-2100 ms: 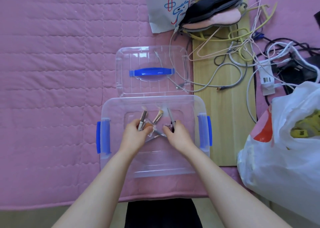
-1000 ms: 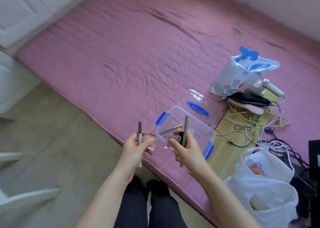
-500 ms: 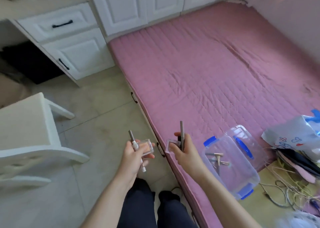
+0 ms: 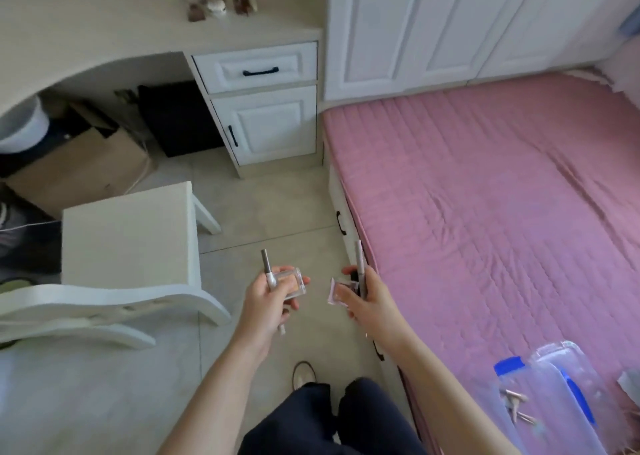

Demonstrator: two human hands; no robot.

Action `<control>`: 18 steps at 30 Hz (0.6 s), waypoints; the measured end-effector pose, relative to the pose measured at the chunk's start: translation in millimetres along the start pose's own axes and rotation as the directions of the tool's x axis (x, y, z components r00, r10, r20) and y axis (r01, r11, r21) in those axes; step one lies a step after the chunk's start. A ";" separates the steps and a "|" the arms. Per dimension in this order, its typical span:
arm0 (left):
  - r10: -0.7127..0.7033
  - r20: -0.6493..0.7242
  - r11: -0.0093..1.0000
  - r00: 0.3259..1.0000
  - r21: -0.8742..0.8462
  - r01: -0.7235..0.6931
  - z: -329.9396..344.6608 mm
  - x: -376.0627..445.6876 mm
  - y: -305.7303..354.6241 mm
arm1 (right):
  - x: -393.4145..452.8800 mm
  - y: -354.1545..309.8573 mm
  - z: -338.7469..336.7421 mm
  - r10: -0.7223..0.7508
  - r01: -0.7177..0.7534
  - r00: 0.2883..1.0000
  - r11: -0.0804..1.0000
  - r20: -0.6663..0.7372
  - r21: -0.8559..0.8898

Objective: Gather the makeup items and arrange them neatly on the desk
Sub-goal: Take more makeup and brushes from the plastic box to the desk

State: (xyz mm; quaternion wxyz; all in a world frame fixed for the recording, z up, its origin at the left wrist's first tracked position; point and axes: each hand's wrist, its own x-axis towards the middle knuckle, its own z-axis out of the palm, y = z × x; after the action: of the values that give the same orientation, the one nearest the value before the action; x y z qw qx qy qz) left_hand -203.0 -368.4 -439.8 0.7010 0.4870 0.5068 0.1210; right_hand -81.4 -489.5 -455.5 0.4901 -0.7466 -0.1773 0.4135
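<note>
The makeup items are split between the two hands, carried in the air above the floor tiles, with the desk [image 4: 145, 35] well apart from them at about eleven o'clock. The clear compact [image 4: 290, 283] and the slim silver tube [image 4: 268, 271] sit in the left hand [image 4: 268, 297], whose fingers are curled round both; the tube stands nearly upright and touches the compact's left side. The pink compact [image 4: 341, 290] and a long grey pencil [image 4: 360, 264] are pinched in the right hand [image 4: 367, 300], the pencil pointing to twelve o'clock. All four look light, stiff and smooth, so they would likely slip against each other if the grasp loosens; the compacts' clear casing looks brittle and would probably crack if dropped on tile. Each is best held across its flat sides, the sticks near mid-length. At five o'clock, on the pink mattress [image 4: 485, 212], lies the clear storage box [image 4: 540, 416] with a few brushes [image 4: 516, 406] left inside. A white stool [image 4: 128, 233] stands at ten o'clock, between the person and the desk.
</note>
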 end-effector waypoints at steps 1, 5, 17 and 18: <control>-0.003 -0.017 1.000 1.000 -0.006 0.003 -5.5 5.3 4.3 | 6.8 -5.3 6.4 0.002 -0.002 1.000 1.000 0.008 -0.011; -0.014 -0.061 0.999 0.998 -0.034 0.012 -18.8 28.4 21.1 | 37.0 -23.2 23.2 0.013 -0.011 1.000 0.998 0.025 -0.058; -0.031 -0.168 0.998 0.985 -0.052 0.023 12.6 146.9 110.1 | 185.6 -90.6 10.4 0.022 -0.016 0.997 0.997 0.077 -0.070; -0.032 -0.179 0.998 0.983 -0.052 0.023 17.1 157.9 121.0 | 200.4 -99.5 7.2 0.020 -0.012 0.995 0.997 0.093 -0.081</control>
State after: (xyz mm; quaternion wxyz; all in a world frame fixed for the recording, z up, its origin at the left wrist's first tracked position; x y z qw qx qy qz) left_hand -77.4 -213.2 -435.7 0.6657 0.4495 0.5717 0.1673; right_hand 46.2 -305.5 -458.3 0.4477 -0.7468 -0.2106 0.4445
